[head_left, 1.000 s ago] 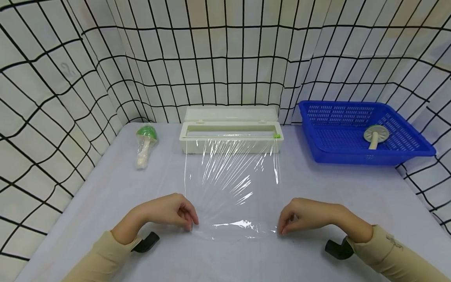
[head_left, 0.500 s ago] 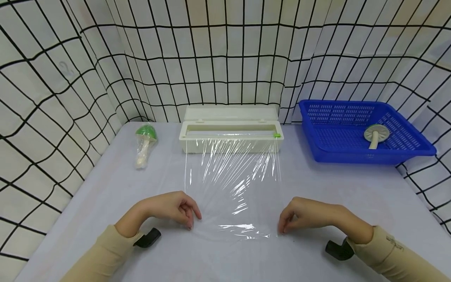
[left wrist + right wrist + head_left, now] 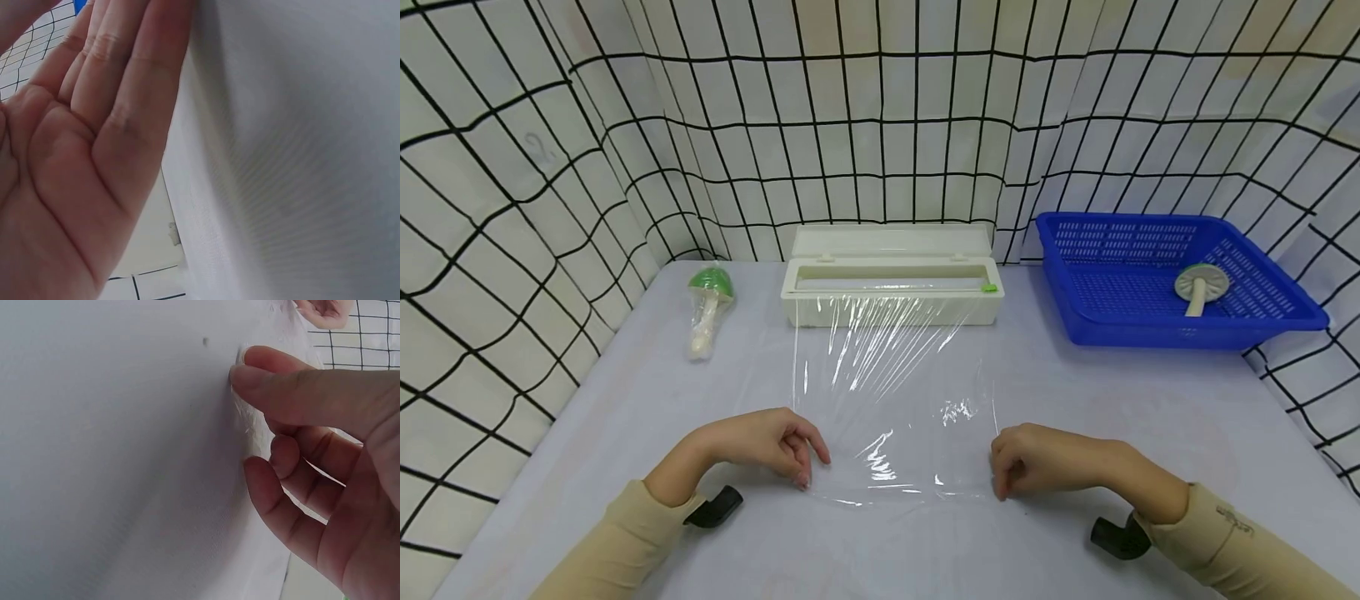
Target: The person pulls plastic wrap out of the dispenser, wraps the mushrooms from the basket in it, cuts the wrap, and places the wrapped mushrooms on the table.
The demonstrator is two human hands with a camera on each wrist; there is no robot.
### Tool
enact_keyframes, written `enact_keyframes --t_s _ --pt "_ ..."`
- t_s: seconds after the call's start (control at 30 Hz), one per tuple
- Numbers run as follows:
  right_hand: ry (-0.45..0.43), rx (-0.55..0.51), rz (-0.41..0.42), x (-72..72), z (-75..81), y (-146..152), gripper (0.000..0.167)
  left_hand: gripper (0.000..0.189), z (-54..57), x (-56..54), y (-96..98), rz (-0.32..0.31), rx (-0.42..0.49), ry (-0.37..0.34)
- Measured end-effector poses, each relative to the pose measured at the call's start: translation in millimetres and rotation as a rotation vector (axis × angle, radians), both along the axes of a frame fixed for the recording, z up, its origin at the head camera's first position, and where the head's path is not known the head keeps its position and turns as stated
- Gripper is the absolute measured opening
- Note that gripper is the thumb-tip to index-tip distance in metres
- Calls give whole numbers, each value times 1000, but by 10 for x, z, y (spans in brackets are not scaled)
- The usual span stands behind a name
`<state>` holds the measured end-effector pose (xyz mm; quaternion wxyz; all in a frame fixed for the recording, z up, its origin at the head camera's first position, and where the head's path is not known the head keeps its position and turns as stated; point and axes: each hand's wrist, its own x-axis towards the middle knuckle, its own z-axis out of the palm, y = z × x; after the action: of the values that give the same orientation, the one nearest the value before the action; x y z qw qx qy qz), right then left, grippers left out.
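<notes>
At the far right corner of the table [image 3: 880,554], a green-capped mushroom [image 3: 1202,286] is held in a blue basket [image 3: 1150,335], its pale underside turned outward. At the middle of the far edge, a white dispenser [image 3: 895,262] is set with its lid [image 3: 891,242] raised; a green slider [image 3: 990,288] is seated at its right end. Toward the far left corner, a wrapped mushroom [image 3: 706,308] is laid on its side. The table is bordered by black wire mesh [image 3: 916,123]. Clear film [image 3: 887,417] is stretched from the dispenser toward the near edge, its near corners pinched by the left hand [image 3: 767,443] and the right hand [image 3: 1051,460], with the sheet spanned between them.
</notes>
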<state>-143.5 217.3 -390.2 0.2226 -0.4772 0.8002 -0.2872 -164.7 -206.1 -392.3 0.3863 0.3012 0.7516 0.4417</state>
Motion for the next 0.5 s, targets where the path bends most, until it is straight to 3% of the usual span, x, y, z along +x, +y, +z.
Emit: enact_keyframes --t_s 0.27,0.4,0.5 --pt "-91 15 -26 -29 94 68 19 19 20 13 -9 -13 10 1" --pt "-92 57 -88 -74 247 134 14 17 20 15 0 -16 16 5" --pt "-46 67 -134 -123 382 205 13 16 14 15 4 -16 19 -1"
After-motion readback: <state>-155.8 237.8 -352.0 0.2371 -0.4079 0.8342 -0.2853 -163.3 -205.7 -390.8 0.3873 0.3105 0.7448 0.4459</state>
